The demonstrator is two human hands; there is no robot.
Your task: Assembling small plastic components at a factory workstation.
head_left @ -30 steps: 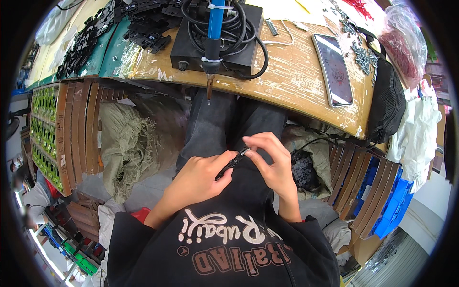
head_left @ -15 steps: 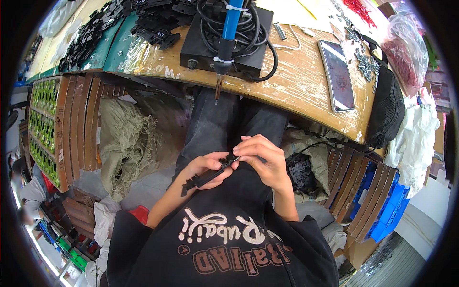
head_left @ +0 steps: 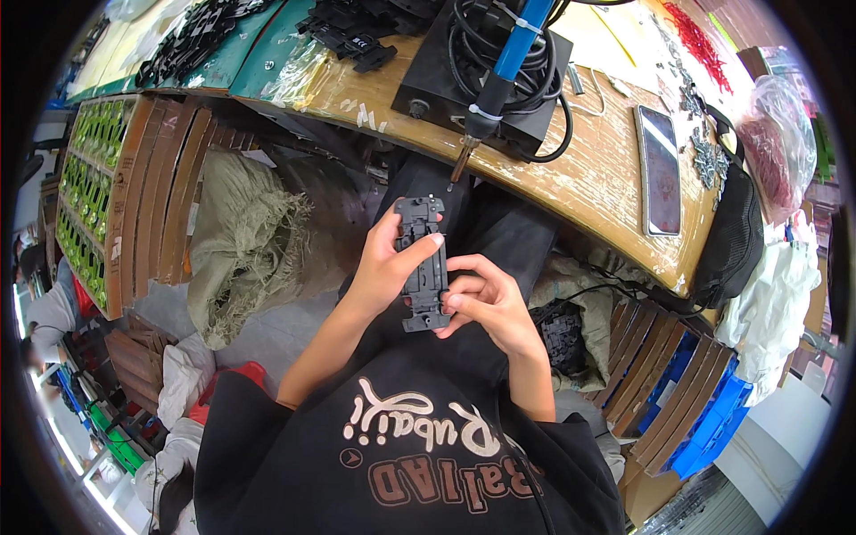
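Observation:
My left hand (head_left: 386, 266) grips a long black plastic part (head_left: 424, 276), with the thumb lying across its upper face. The part is held lengthwise over my lap, its detailed face with clips and slots turned up. At its lower right edge is my right hand (head_left: 490, 308), thumb and index finger pinched together and touching the part. Whatever lies between those fingertips is too small to make out. Above the part's far end hangs a blue and black soldering-iron-like tool (head_left: 508, 62), its metal tip pointing down past the table edge.
On the wooden table (head_left: 571, 192) are a black box (head_left: 428, 80) with coiled cable, a phone (head_left: 658, 169), small metal pieces (head_left: 709, 160) and black plastic parts (head_left: 352, 40). A woven sack (head_left: 236, 241) stands left; another sack (head_left: 593, 343) of black parts stands right.
The black part has turned from tilted edge-on to upright with its face showing. My right hand has moved from its far end to its lower right edge. The view has shifted.

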